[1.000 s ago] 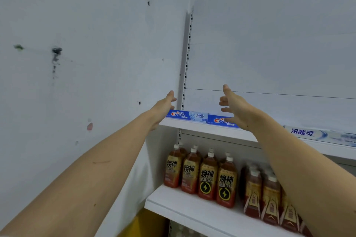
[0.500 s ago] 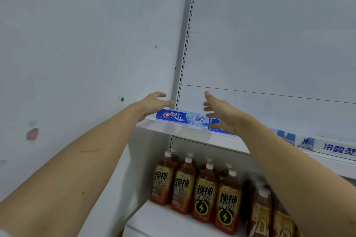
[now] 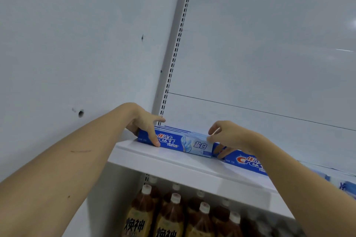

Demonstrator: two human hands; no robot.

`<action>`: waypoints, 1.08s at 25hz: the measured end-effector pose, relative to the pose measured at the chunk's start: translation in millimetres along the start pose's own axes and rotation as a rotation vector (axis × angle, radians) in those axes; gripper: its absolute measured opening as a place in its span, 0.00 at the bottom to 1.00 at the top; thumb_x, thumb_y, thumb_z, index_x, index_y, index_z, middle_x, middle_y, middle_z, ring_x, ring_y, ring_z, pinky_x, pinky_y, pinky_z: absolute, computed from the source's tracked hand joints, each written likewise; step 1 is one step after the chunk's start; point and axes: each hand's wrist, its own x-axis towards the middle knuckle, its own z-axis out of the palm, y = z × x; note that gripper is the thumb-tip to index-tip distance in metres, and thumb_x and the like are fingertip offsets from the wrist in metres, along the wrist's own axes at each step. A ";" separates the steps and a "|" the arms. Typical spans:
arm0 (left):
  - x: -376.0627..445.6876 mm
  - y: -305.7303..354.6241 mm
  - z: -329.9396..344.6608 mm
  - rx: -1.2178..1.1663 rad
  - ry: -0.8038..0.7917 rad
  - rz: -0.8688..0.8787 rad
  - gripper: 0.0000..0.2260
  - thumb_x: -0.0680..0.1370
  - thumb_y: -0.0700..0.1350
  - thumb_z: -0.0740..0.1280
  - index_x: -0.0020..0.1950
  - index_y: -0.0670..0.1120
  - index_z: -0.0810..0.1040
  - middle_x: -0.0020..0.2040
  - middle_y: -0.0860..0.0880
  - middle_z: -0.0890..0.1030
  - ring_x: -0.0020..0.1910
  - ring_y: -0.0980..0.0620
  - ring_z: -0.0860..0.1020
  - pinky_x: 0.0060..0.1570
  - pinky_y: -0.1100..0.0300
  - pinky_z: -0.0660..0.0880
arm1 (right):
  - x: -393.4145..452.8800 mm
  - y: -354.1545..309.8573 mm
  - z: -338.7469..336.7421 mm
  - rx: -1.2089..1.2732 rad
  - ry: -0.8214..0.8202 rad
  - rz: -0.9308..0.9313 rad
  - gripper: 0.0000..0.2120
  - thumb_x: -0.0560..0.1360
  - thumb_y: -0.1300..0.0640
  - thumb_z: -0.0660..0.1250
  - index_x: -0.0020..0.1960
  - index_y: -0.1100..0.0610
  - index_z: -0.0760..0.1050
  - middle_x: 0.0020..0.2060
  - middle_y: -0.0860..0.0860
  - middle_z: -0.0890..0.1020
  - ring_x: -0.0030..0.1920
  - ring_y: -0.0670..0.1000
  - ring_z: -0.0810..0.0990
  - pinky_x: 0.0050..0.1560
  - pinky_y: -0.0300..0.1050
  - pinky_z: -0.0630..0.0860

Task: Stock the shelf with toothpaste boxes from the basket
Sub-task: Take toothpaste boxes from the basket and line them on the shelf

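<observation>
1. Risk — the front Crest toothpaste box (image 3: pixel 179 143) lies near the shelf (image 3: pixel 173 161) front edge; an uneven squeeze could skew it or tip it off.
2. Left hand (image 3: pixel 143 124) grips its left end, thumb across the face; right hand (image 3: pixel 227 135) pinches its right end, fingers curled — basket unseen.

left hand (image 3: pixel 143 128) and right hand (image 3: pixel 228 135) gripping toothpaste box (image 3: pixel 185 143), on shelf (image 3: pixel 173 161)
</observation>
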 end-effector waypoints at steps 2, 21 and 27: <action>11.4 1.5 -6.6 0.018 -0.027 -0.024 0.48 0.70 0.35 0.77 0.79 0.59 0.52 0.66 0.47 0.71 0.65 0.43 0.72 0.62 0.49 0.76 | 8.6 -4.3 2.1 -0.124 -0.099 -0.021 0.18 0.75 0.58 0.72 0.63 0.54 0.72 0.57 0.55 0.79 0.44 0.56 0.87 0.46 0.48 0.84; 79.1 10.9 -29.1 0.260 -0.063 -0.100 0.36 0.71 0.41 0.77 0.75 0.44 0.65 0.66 0.46 0.74 0.66 0.45 0.73 0.63 0.52 0.75 | 60.4 -34.4 0.2 -0.884 -0.175 0.057 0.36 0.66 0.42 0.78 0.66 0.60 0.72 0.53 0.56 0.81 0.52 0.56 0.81 0.55 0.50 0.79; 85.8 14.1 -28.4 0.251 -0.104 -0.112 0.34 0.68 0.41 0.78 0.71 0.43 0.69 0.66 0.45 0.75 0.66 0.45 0.74 0.66 0.48 0.74 | 64.2 -15.9 -12.7 -0.929 -0.204 0.139 0.31 0.70 0.49 0.77 0.67 0.58 0.71 0.59 0.56 0.80 0.57 0.56 0.82 0.60 0.52 0.79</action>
